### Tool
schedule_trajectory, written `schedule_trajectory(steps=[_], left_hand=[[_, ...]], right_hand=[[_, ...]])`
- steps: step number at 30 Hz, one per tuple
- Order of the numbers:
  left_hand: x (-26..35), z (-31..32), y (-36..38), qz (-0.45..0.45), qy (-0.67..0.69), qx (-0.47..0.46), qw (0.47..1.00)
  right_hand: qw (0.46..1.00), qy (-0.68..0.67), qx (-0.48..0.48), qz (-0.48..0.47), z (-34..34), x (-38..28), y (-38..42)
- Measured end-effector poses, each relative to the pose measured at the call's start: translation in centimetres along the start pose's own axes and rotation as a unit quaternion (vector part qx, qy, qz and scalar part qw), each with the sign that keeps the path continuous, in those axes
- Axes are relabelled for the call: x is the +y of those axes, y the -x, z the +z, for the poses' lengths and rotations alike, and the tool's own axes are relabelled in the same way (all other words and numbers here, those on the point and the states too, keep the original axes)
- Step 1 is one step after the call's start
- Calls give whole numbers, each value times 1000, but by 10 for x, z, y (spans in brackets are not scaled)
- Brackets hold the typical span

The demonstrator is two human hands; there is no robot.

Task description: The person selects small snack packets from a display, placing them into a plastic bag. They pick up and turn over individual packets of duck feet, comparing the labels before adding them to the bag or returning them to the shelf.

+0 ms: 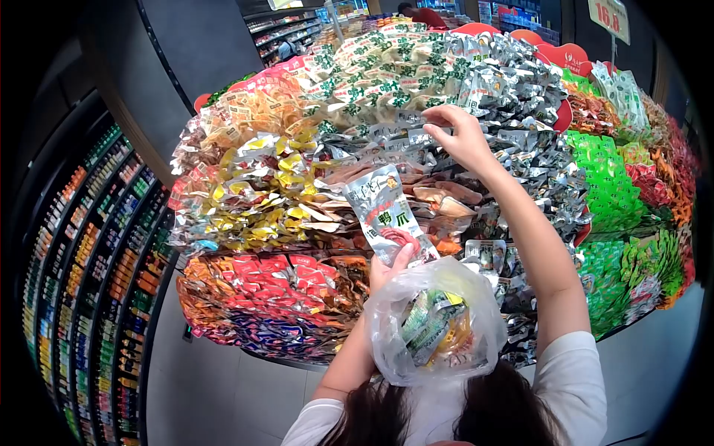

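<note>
1. A big snack display (245, 201) is standing in front, piled with shiny packets.
2. A clear plastic bag (435, 320) with snacks inside is hanging below the left hand (388, 269).
3. The left hand is pinching a silver snack packet (383, 208) and the bag's top.
4. The right hand (462, 137) is pinching a small silver packet (416, 136) on the pile.

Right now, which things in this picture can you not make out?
- Bag contents: blurred by its plastic.
- Left hand: mostly hidden behind the packet and bag.
- Price sign: cut by the top edge.
- Shelf bottles: too small to read.
</note>
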State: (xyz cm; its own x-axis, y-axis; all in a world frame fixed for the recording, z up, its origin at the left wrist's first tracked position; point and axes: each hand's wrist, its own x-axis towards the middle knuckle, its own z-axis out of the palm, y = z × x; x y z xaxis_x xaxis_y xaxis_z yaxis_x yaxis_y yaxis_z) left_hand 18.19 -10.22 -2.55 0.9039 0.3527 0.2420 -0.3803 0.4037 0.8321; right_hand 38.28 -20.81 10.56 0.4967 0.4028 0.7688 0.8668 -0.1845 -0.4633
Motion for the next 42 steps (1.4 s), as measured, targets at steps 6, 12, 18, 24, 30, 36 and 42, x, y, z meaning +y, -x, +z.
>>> schedule_trajectory(steps=[6, 12, 18, 24, 30, 36, 42], left_hand=[[14, 3, 10, -35, 115, 28, 992], [3, -11, 7, -13, 105, -27, 994], [13, -2, 10, -27, 117, -4, 993], [6, -9, 9, -22, 146, -42, 988], [20, 8, 12, -29, 160, -2, 987], [15, -2, 11, -100, 212, 8, 972], [21, 4, 17, -92, 206, 21, 974]], right_hand=[[927, 348, -131, -39, 16, 12, -16], [806, 554, -205, -36, 30, 20, -20], [932, 336, -133, -40, 17, 3, -23], [992, -94, 42, 68, -11, -20, -37], [913, -397, 51, 80, -43, -50, -24], [897, -407, -22, 173, -11, -60, 17], [904, -376, -75, 188, 14, -84, 45]])
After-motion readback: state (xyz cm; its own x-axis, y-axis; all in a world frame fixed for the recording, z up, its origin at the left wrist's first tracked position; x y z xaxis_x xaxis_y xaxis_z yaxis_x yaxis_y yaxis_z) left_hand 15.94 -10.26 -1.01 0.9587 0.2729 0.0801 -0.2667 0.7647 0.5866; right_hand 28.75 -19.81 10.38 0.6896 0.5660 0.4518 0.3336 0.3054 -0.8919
